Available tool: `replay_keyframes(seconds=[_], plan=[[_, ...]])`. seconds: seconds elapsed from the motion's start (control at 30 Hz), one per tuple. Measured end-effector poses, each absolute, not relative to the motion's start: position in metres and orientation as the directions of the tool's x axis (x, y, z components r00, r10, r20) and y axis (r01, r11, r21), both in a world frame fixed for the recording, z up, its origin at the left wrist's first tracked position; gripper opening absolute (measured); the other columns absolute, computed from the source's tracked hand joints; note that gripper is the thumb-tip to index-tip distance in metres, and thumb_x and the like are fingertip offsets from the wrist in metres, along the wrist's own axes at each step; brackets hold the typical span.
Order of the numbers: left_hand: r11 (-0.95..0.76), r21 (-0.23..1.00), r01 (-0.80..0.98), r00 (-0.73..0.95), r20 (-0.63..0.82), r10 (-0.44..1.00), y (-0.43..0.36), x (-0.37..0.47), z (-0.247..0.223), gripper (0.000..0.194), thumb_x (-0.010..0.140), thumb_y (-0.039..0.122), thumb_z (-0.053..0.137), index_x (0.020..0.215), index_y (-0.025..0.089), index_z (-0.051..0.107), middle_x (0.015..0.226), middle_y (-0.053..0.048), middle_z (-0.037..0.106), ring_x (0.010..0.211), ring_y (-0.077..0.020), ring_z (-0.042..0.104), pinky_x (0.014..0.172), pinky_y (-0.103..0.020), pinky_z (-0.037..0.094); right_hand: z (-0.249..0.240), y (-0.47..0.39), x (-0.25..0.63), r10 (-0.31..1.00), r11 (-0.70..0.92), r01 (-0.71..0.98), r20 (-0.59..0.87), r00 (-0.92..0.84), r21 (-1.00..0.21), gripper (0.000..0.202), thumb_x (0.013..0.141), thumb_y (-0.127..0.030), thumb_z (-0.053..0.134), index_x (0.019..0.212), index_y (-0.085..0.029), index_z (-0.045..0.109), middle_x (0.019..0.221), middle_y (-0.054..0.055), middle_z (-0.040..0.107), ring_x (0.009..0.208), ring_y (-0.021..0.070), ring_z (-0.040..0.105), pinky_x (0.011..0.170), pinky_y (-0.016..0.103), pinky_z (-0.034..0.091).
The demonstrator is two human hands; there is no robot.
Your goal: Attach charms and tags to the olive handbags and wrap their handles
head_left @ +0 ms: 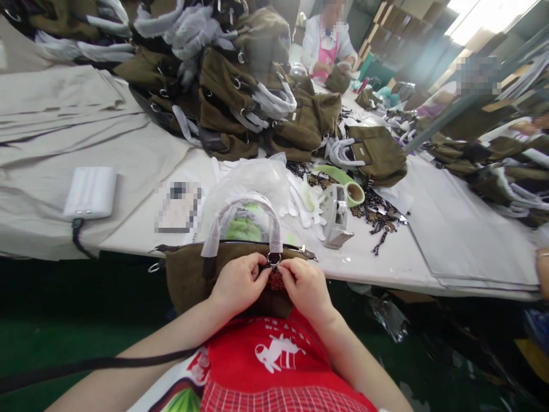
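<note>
An olive-brown handbag [189, 274] leans against the table's front edge, its zip top upward. Its handle [223, 220] stands up, wrapped in white protective film. A round metal ring [274, 260] joins one handle end to the bag's front. My left hand [242, 280] pinches at the ring's lower left, thumb against forefinger. From the other side, my right hand [305, 286] is closed in a pinch at the ring's lower right. Between the hands hangs a reddish-brown patterned charm [277, 279]; the fingertips partly hide its clasp.
Behind the bag stand a tape dispenser [337, 214], a roll of green tape [355, 193] and dark charms on chains [380, 212]. A phone [178, 207] and a white power bank [91, 191] lie left. Olive bags [231, 103] are piled beyond. A co-worker [328, 46] works at the far end.
</note>
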State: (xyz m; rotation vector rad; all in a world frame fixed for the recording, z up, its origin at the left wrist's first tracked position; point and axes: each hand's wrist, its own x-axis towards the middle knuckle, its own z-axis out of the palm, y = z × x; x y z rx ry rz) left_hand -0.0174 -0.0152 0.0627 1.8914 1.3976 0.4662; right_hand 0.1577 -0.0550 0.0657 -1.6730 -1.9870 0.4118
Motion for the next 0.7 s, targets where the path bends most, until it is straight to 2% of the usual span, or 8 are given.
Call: replay_keyframes(seconds=[0.2,0.47,0.6,0.7], plan=[[-0.139,0.756,0.640,0.361,-0.135,0.923,-0.015,-0.022,0.062,0.019,0.084,0.032,0.055,0.089,0.018,0.068,0.053,0.006,0.049,0.051,-0.0135,0.049,0.055,-0.026,0.032,0.060,-0.061,0.153,0.978,0.170,0.811,0.199,-0.068,-0.560,0.016,0.092,-0.020,0.055,0.082,-0.021,0.067,0.079,0.003,0.072,0.073,0.0178,0.065,0.068,0.028,0.045],[-0.107,0.790,0.604,0.357,-0.148,0.922,-0.020,-0.025,0.064,0.020,0.081,0.037,0.058,0.079,0.019,0.065,0.052,0.006,0.049,0.050,-0.0126,0.047,0.053,-0.026,0.030,0.058,-0.071,0.144,0.969,0.177,0.774,0.246,-0.028,-0.608,0.018,0.091,-0.017,0.053,0.080,-0.019,0.068,0.074,0.003,0.070,0.069,0.0166,0.064,0.066,0.027,0.045],[0.041,0.915,0.402,0.383,-0.209,0.900,-0.021,-0.024,0.061,0.030,0.083,0.044,0.052,0.075,0.017,0.064,0.061,0.001,0.060,0.058,-0.0146,0.054,0.056,-0.026,0.037,0.055,-0.072,0.142,0.975,0.156,0.736,0.221,-0.009,-0.659,0.018,0.091,-0.020,0.054,0.081,-0.020,0.070,0.075,0.003,0.071,0.070,0.0168,0.066,0.068,0.027,0.047],[0.222,0.935,0.277,0.392,-0.321,0.862,-0.021,-0.022,0.057,0.035,0.082,0.050,0.051,0.073,0.018,0.060,0.056,0.002,0.056,0.052,-0.0142,0.050,0.052,-0.026,0.038,0.052,-0.071,0.142,0.980,0.140,0.723,0.199,-0.004,-0.677,0.018,0.091,-0.021,0.056,0.081,-0.021,0.071,0.077,0.003,0.072,0.071,0.0174,0.067,0.069,0.028,0.049]])
